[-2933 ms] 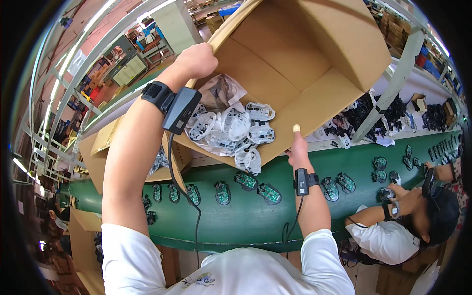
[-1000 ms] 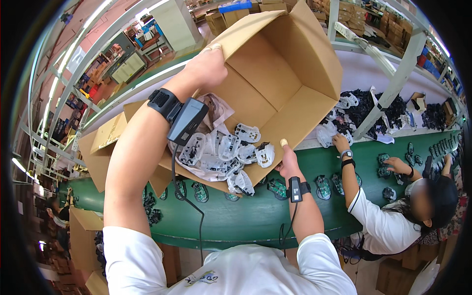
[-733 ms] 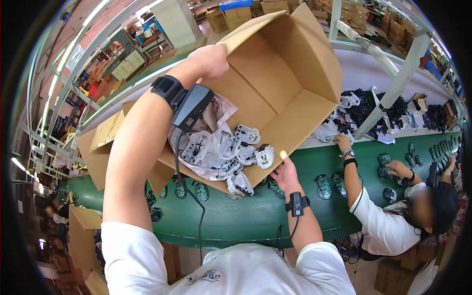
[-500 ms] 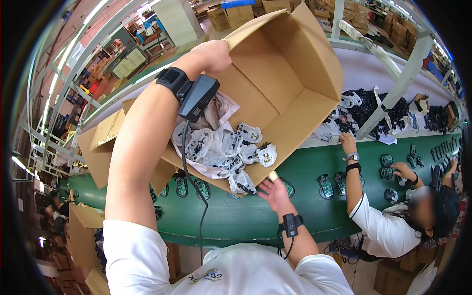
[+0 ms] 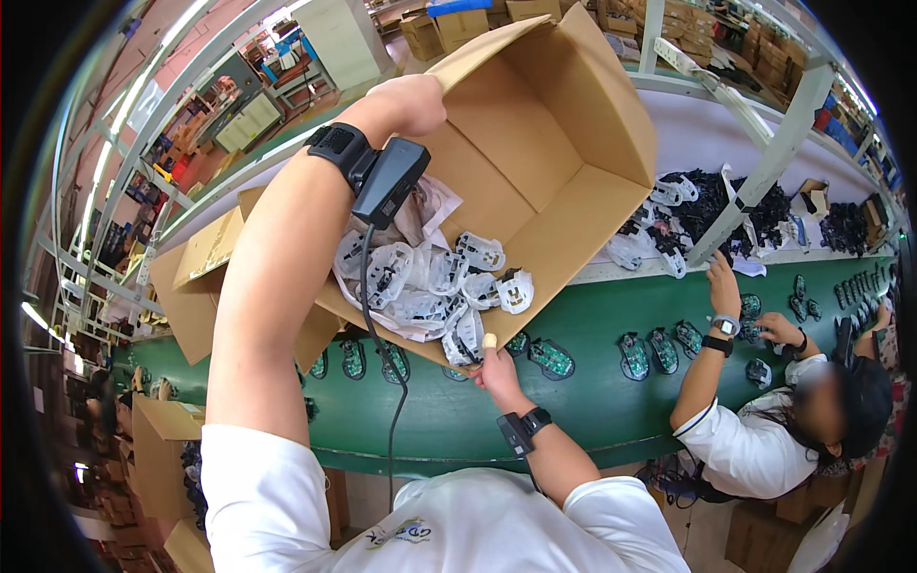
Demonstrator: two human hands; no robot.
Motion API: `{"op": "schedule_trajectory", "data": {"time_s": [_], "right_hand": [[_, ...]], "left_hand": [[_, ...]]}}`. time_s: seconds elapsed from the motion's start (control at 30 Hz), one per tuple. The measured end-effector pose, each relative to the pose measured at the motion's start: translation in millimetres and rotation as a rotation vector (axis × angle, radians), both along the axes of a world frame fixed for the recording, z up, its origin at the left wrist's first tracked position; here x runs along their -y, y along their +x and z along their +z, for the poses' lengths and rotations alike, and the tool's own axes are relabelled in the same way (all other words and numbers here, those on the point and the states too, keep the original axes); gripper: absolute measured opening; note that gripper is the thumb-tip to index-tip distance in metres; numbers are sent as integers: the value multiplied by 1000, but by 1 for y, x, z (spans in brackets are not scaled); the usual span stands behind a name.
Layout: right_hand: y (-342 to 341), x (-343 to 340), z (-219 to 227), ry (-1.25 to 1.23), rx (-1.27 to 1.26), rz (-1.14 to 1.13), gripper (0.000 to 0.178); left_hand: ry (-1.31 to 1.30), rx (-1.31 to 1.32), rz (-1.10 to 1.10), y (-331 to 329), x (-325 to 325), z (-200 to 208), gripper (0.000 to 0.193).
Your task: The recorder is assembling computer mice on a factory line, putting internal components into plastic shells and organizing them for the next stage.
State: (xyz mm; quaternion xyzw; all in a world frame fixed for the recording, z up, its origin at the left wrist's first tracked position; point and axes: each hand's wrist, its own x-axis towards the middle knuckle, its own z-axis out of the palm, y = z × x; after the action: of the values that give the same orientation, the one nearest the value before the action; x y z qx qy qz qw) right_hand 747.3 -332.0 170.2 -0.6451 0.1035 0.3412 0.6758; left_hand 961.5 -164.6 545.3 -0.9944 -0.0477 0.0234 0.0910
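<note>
A large cardboard box (image 5: 535, 181) is tilted toward me above the green conveyor. In its lower part lie several translucent white plastic shells (image 5: 449, 272) with dark parts, heaped on crumpled wrapping. My left hand (image 5: 411, 103) is closed over the upper left edge of the box, its fingertips hidden by the wrist and the cardboard. At the lower corner, my right hand (image 5: 499, 374) grips the rim, with a pale cover on one fingertip. Both wrists carry black strapped devices, and a cable hangs from the left one.
Several green circuit-board assemblies (image 5: 551, 358) lie along the green conveyor (image 5: 458, 430). A co-worker (image 5: 764, 430) reaches over it at the right. Dark parts (image 5: 712, 205) are heaped on the shelf behind, beside a slanted metal post (image 5: 764, 172). Another cardboard box (image 5: 162, 449) stands at lower left.
My right hand has moved left and closed on the box's lower corner; before, its fingers were spread. The box has shifted slightly left. The co-worker's arm has moved right.
</note>
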Motion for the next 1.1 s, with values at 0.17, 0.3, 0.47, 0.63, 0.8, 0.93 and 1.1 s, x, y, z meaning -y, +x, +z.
{"op": "schedule_trajectory", "data": {"time_s": [0.17, 0.3, 0.47, 0.63, 0.8, 0.93, 1.1], "right_hand": [[5, 2, -1, 30, -81, 31, 47], [5, 10, -6, 49, 8, 78, 46], [8, 10, 22, 378, -272, -50, 51], [-5, -4, 32, 327, -282, -244, 51], [-12, 2, 20, 341, -145, -329, 48], [-25, 27, -16, 805, -103, -510, 61], [-59, 55, 27, 913, 56, -487, 73]], "left_hand": [[5, -11, -2, -6, 2, 4, 35], [19, -7, -39, -2, 1, 6, 35], [12, 27, -39, -11, 9, 10, 34], [13, 135, -99, -46, 23, 34, 34], [130, 97, -125, -83, 38, 67, 33], [148, 106, -174, -96, 35, 90, 33], [-99, -51, -14, -99, 20, 107, 37]]}}
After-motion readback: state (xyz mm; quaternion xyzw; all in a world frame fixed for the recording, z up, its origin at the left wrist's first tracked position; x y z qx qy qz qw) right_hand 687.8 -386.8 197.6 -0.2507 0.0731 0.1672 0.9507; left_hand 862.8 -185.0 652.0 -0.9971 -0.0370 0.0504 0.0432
